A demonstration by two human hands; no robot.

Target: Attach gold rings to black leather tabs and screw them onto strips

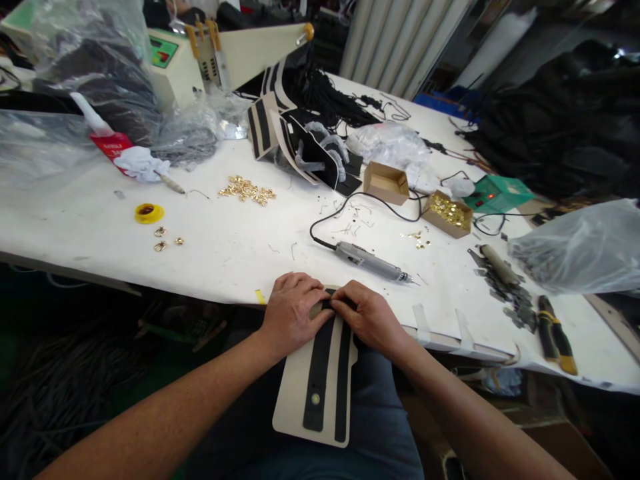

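Observation:
A beige panel [293,400] with two black stripes rests on my lap, its far end against the table edge. A round metal stud [315,399] shows near the lower end of the wider stripe. My left hand [296,308] lies over the panel's far end, thumb and fingers closed on it. My right hand [367,317] pinches at the same end, its fingertips meeting the left thumb at the black strip [325,333]. What exactly is between the right fingertips is hidden. Beyond the hands lies a grey electric screwdriver [373,261] with a black cord.
Small gold parts [247,190] lie in a pile, near a yellow tape roll [149,213]. A cardboard box [449,215] holds gold pieces beside a green power unit [497,193]. Pliers [555,337] lie at the right edge. More striped panels [270,127] are stacked behind.

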